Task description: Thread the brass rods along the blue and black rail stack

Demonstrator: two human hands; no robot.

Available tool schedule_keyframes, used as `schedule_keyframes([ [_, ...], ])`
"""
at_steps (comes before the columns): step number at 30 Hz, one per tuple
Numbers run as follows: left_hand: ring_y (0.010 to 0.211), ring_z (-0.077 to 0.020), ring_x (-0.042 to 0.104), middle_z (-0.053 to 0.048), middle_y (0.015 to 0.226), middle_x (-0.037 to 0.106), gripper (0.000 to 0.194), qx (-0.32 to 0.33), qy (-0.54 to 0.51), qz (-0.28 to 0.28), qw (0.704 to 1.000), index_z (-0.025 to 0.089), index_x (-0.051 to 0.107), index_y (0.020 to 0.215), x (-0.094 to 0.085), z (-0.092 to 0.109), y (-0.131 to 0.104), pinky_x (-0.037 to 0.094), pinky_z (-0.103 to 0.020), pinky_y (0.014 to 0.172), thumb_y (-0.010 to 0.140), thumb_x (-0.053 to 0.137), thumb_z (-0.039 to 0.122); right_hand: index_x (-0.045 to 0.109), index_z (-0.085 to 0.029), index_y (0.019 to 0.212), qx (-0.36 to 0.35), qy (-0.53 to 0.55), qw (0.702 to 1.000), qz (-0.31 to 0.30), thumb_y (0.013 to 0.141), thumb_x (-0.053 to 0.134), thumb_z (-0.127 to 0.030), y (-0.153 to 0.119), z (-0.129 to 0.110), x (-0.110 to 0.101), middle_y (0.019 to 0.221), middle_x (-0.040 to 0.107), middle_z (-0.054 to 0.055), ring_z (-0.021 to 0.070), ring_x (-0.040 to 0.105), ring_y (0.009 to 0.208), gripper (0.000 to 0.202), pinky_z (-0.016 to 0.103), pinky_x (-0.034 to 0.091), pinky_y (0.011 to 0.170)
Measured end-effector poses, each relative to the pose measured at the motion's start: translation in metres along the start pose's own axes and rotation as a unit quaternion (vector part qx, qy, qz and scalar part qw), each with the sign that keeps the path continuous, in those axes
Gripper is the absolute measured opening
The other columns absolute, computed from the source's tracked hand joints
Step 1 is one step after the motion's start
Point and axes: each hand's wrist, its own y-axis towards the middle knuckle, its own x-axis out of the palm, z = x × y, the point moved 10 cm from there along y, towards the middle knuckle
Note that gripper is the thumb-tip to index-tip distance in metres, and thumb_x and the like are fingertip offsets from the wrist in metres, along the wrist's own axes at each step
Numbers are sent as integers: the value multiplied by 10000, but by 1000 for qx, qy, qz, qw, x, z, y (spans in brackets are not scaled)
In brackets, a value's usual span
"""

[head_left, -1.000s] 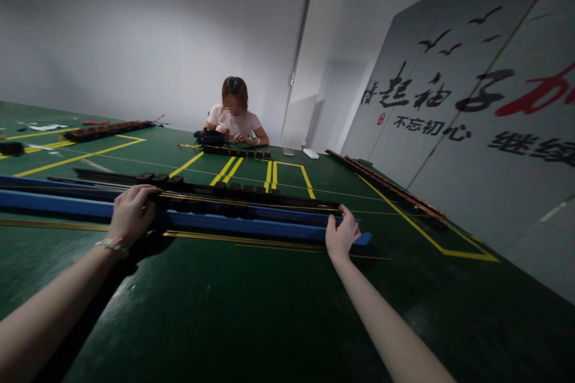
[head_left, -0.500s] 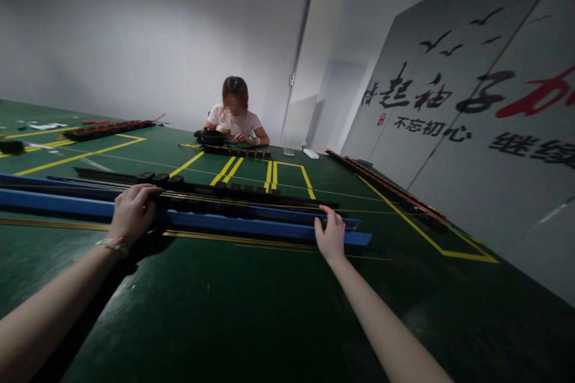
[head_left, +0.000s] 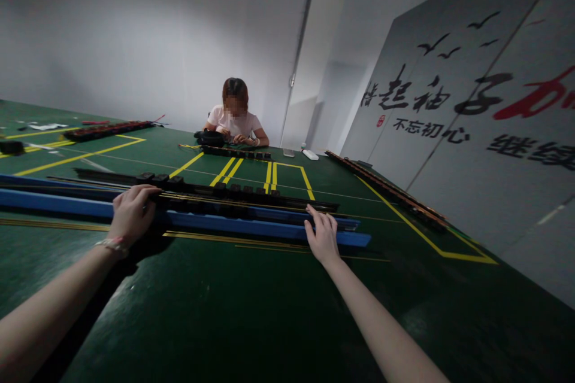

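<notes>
A long blue channel-like rail (head_left: 242, 224) lies across the table in front of me, with dark strips and thin yellowish rods (head_left: 202, 197) along its top. My left hand (head_left: 133, 210) is closed over the left part of this bundle, fingers curled around the thin rods; exactly which pieces it grips is partly hidden. Near the rail's right end, my right hand (head_left: 323, 236) reaches over the blue edge with its fingers apart, fingertips touching or just above the rods. Behind the rail lies a dark bar with black blocks (head_left: 233, 189).
More thin yellowish rods (head_left: 202, 237) lie on the green table (head_left: 233, 311) along the rail's near side. A long reddish-brown bar (head_left: 386, 187) lies at right, another dark bar (head_left: 108, 130) at far left. Across the table a person (head_left: 234, 119) sits at a shorter bar (head_left: 236, 152).
My right hand has shifted a little to the left along the rail, its fingers slightly more spread. The left hand and the rail have stayed in place.
</notes>
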Motion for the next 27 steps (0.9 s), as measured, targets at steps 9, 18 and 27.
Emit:
schedule_keyframes([
  [9,1082,-252,529,-105,1160,588,333,-7,-5,-1,1000,173,570,1094,-2,3,0,319,-399,872,907,321,290,411,-128,1347,217,10,963,158,838,388,-393,-12,61,-23,1289,578,119,294,412,1227,574,497,214,1037],
  [18,1084,-248,526,-105,1182,578,346,-9,-7,-5,1000,177,560,1112,-1,3,0,312,-400,882,911,305,296,463,-138,1305,261,29,955,138,821,386,-398,-15,70,-22,1328,539,120,312,368,1258,554,494,192,1048],
  [27,1080,-256,520,-115,1186,578,343,-9,-11,-11,1000,175,561,1110,-2,4,0,315,-413,901,905,317,301,540,-173,1236,228,39,965,120,842,392,-406,-12,69,-17,1248,590,125,315,414,1211,481,542,219,1026],
])
